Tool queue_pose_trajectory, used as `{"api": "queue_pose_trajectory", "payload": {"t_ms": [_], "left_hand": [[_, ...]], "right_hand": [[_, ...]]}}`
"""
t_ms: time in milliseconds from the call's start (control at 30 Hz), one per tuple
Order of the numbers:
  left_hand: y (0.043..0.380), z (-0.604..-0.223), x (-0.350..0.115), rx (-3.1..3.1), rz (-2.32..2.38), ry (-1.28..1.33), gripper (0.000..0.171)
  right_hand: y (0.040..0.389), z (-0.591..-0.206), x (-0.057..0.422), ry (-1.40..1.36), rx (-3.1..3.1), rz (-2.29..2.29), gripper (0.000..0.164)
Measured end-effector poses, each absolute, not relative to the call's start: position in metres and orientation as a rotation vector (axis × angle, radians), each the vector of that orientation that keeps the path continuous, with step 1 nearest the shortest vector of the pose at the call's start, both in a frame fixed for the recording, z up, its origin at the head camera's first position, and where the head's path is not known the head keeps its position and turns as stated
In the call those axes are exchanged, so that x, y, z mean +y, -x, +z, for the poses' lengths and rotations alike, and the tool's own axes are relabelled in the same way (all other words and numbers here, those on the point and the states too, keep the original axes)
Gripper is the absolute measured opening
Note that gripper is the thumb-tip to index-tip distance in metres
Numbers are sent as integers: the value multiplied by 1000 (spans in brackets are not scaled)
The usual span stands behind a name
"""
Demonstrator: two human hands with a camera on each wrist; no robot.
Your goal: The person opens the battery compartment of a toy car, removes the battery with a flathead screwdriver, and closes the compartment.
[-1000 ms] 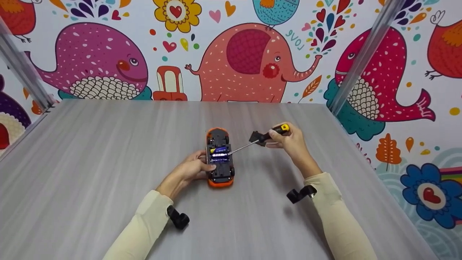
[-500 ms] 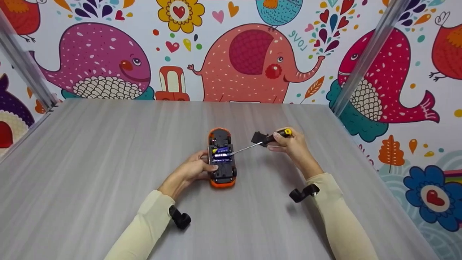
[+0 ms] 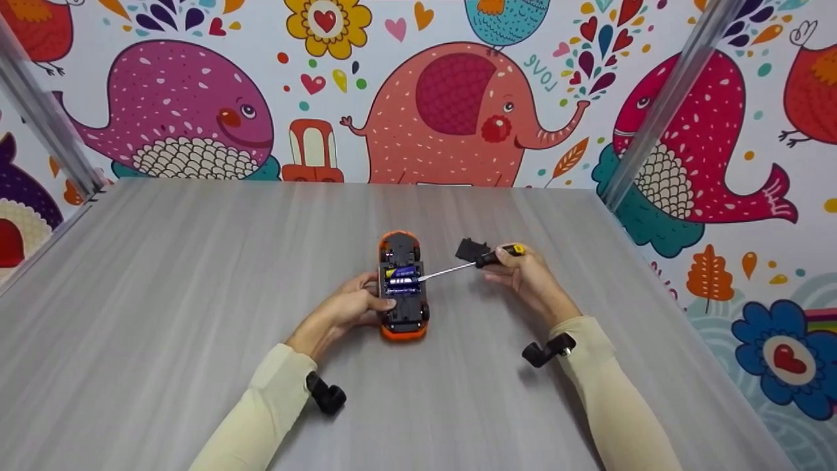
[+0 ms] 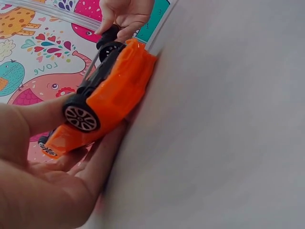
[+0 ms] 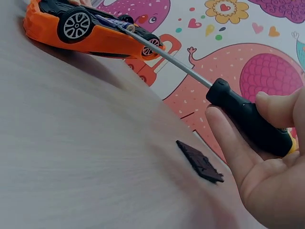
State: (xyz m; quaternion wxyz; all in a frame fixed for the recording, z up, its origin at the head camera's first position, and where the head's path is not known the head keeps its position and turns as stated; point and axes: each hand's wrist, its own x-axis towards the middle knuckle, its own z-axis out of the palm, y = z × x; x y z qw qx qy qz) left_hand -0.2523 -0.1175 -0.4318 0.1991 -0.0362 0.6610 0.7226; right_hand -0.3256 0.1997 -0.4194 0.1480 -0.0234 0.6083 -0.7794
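Observation:
An orange toy car [image 3: 404, 318] lies upside down, its battery compartment uncovered. Several purple batteries [image 3: 402, 282] sit inside, the topmost slightly slanted in the head view. My left hand [image 3: 343, 310] grips the car's left side, thumb over the dark underside and fingers around the orange body [image 4: 121, 81]. With my right hand [image 3: 531, 273] I hold a black and yellow screwdriver [image 5: 250, 117] by its handle. Its metal shaft reaches left, and the tip is at the right end of the batteries. Whether the tip presses on a battery, I cannot tell.
A small black battery cover [image 3: 469, 249] lies on the grey table [image 3: 229, 261], beyond the screwdriver handle and right of the car. A patterned wall [image 3: 392, 98] stands along the table's far edge. Each forearm carries a black wrist camera [image 3: 325, 394].
The screwdriver's handle has dropped toward me, so its shaft lies flatter while the tip stays at the batteries. More of the black cover shows now. My left hand keeps its hold on the car.

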Motion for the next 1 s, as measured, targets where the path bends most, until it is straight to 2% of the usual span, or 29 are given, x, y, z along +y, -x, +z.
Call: {"api": "queue_pose_trajectory", "payload": {"t_ms": [400,800,1000], "left_hand": [[252,-430,-115,1842,2010,87,62],[252,-430,-114,1823,2015,84,63],[252,-429,-115,1817,2017,109,65]], "right_hand": [[326,-414,199,60,1727,-2262,9],[317,-390,199,44,1987,-2171,16],[309,-374,191,124,2107,-2121,20]]}}
